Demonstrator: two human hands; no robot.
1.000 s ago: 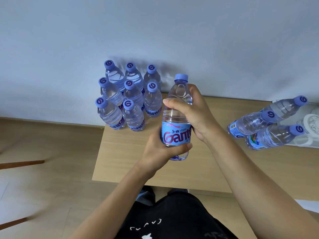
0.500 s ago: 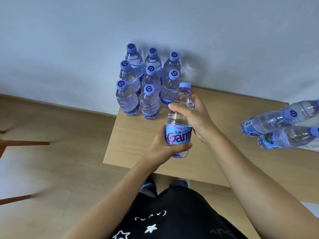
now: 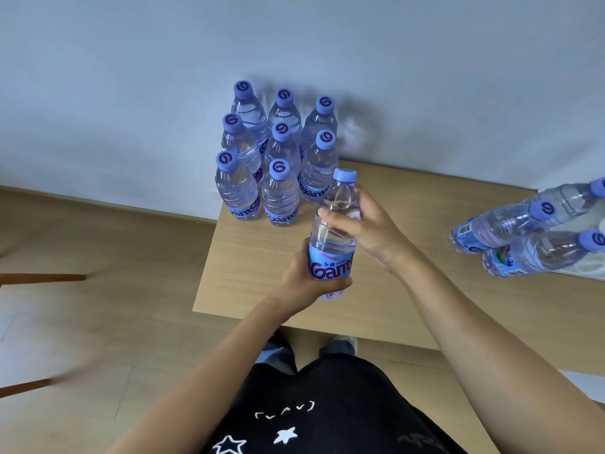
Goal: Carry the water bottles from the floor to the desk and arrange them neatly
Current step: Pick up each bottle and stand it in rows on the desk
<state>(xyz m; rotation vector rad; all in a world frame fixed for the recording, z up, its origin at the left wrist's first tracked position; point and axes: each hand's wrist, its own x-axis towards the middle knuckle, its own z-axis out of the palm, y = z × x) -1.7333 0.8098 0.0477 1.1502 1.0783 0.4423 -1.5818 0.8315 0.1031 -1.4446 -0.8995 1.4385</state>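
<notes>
Held bottle (image 3: 332, 234): upright, above desk (image 3: 376, 290), just beside the group.
L hand (image 3: 307, 280): fingers wrapped round its label end.
R hand (image 3: 363, 224): fingers curled round its upper body.
Group (image 3: 278, 158): 8 bottles standing at desk's back-left corner.
Right side: 3 bottles (image 3: 523, 237).

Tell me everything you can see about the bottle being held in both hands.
The held bottle is clear ribbed plastic, apparently full of water, with a purple-blue cap and a blue label in large red lettering. It stands nearly upright above the wooden desk, in front of the standing group of bottles. The left hand grips its lower part at the label; the right hand wraps its upper body. Whether its base touches the desk is unclear.
</notes>
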